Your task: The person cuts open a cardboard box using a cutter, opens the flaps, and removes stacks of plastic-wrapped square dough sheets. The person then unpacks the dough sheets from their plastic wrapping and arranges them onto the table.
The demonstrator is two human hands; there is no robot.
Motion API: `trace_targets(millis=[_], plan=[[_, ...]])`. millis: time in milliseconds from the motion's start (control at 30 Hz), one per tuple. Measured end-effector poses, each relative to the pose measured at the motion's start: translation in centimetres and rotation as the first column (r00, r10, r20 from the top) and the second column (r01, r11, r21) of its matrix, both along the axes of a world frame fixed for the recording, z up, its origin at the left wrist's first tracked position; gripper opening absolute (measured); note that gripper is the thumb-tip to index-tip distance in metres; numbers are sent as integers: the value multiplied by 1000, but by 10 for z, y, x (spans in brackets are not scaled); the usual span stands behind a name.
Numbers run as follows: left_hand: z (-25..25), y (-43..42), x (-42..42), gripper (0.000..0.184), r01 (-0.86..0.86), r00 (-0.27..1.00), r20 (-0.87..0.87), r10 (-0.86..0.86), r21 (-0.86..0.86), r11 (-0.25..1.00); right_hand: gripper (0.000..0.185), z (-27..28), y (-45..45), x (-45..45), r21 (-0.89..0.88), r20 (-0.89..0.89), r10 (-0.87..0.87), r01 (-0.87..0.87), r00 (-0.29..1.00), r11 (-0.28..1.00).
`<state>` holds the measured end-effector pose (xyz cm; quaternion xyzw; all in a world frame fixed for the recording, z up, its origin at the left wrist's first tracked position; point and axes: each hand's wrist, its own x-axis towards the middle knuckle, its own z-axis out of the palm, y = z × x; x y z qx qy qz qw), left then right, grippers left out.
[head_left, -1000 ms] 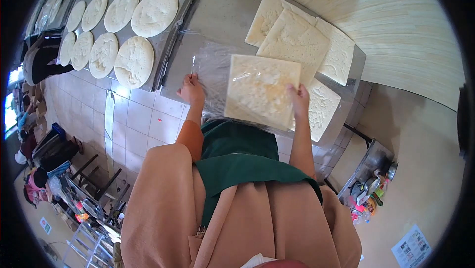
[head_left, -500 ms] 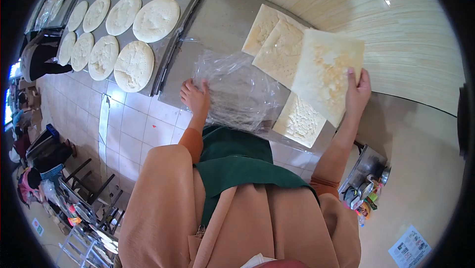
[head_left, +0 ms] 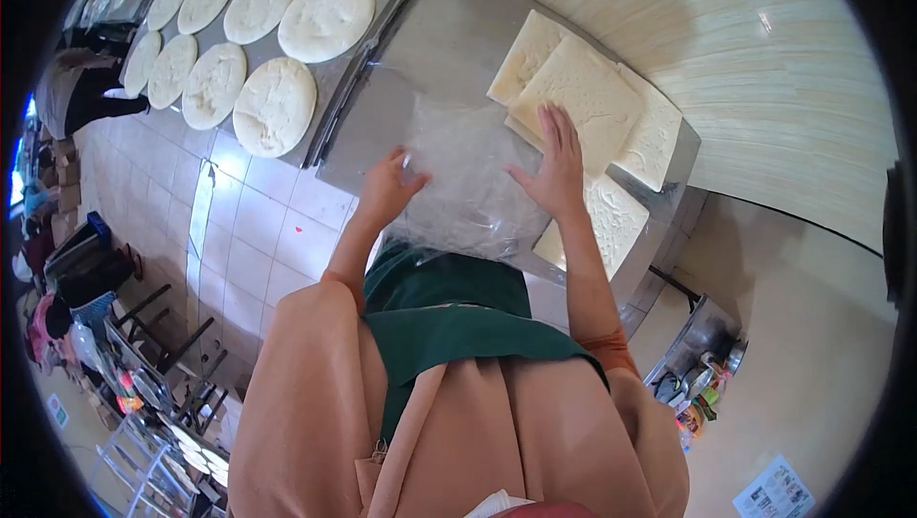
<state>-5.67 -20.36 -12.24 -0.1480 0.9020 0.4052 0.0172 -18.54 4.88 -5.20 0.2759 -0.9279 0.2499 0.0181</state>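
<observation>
A crumpled sheet of clear plastic (head_left: pixel 468 183) lies on the metal table (head_left: pixel 430 31) in front of me. At its left edge is my left hand (head_left: pixel 390 185), thumb and fingers apart. My right hand (head_left: pixel 556 162), fingers stretched out and thumb apart, is at the plastic's right side, with its fingertips over a square flat bread (head_left: pixel 592 97). That bread overlaps other square breads, one at the back (head_left: pixel 523 59) and one at the right (head_left: pixel 654 126). Another square bread (head_left: pixel 611 222) lies nearer me, partly hidden by my right forearm.
Round flat breads (head_left: pixel 275 107) stand in rows on a tray at the left. A wall (head_left: pixel 764 69) borders the table's far right. A person in dark trousers (head_left: pixel 91 102) is at the far left. Below right is a metal stand with several items (head_left: pixel 702 346).
My right hand has let go of the square bread, now lying on the others, and moved back left to the plastic. My left hand has shifted slightly right.
</observation>
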Motion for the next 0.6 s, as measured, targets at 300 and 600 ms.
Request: trace_targets(millis=[300, 600], plan=[[181, -28, 142, 47, 405, 898, -42, -438, 468, 785, 73, 61, -65, 42, -246, 627, 724, -808, 289, 535], [130, 7, 356, 92, -496, 772, -211, 599, 390, 776, 33, -137, -60, 241, -252, 907, 115, -305, -404, 918]])
